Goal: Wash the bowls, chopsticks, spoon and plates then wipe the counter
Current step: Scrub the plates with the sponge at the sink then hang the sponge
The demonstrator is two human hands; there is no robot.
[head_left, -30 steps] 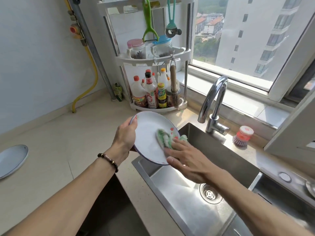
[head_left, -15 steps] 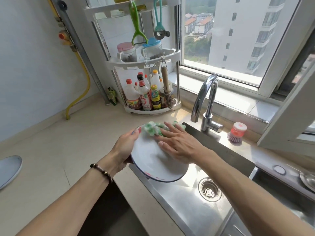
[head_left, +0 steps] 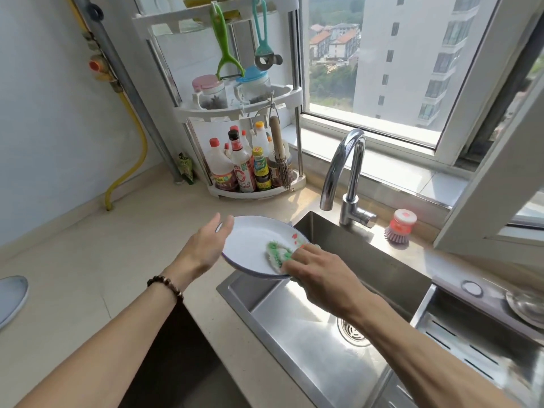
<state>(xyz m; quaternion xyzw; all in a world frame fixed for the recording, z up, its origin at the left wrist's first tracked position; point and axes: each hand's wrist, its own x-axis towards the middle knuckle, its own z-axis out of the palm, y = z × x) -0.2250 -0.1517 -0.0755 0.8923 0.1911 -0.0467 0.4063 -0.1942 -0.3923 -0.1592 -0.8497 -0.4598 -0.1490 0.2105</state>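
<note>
The beige table fills the left and near side, and the steel sink is sunk into its right part, with a round drain in the basin floor. A curved tap stands at the sink's back edge, its spout over the basin's far corner. In the back corner a white tiered rack carries sauce bottles on its bottom shelf and two lidded jars on the one above; a green peeler and a small whisk brush hang from it.

A white plate with a dark rim is held tilted over the sink's near-left corner. The left hand supports its left edge with fingers straight and spread. The right hand presses a green and white cloth against the plate's face, fingers curled around the plate's right rim.

A second plate lies at the table's far left edge, well apart. A red-topped dish brush stands on the ledge right of the tap. A beaded bracelet sits on the left wrist.
</note>
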